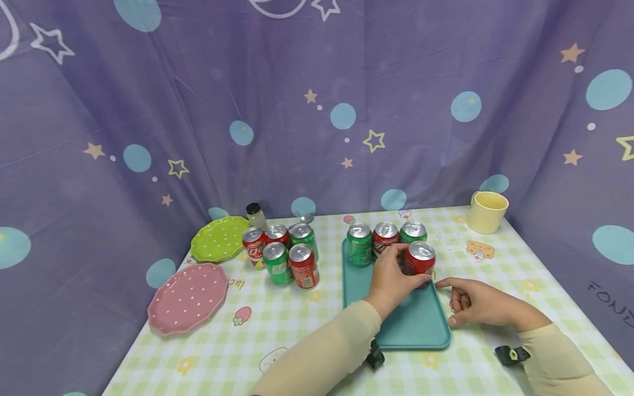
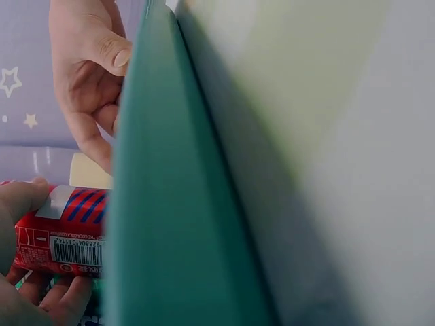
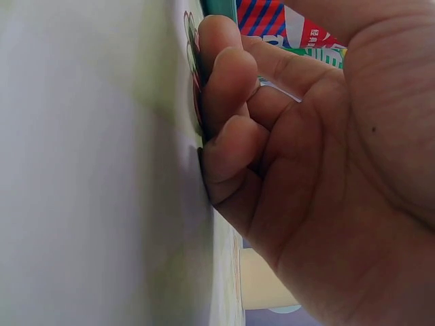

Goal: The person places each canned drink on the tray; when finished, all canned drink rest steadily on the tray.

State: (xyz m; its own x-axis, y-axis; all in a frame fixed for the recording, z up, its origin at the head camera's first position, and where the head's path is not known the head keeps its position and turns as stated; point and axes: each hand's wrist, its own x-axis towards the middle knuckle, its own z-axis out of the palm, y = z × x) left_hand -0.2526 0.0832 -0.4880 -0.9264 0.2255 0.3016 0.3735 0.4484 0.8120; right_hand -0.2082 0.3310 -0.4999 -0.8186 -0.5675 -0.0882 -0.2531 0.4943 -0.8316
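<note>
My left hand (image 1: 391,278) grips a red soda can (image 1: 420,257) around its side, over the right part of a teal tray (image 1: 411,333). The left wrist view shows the barcode side of this red can (image 2: 68,234) between thumb and fingers. Behind it on the tray stand a green can (image 1: 359,245), another red can (image 1: 384,236) and a second green can (image 1: 413,232). Beside the tray's right edge is my right hand (image 1: 482,302), index finger stretched to the rim, the other fingers loosely bent. In the right wrist view, its fingers (image 3: 231,88) lie low against the tablecloth.
Several red and green cans (image 1: 304,269) stand together left of the tray. Behind them are a black-capped jar (image 1: 256,216) and a spoon (image 1: 306,219). A green dotted plate (image 1: 218,239) and a pink dotted plate (image 1: 188,300) lie far left. A yellow mug (image 1: 487,213) stands back right.
</note>
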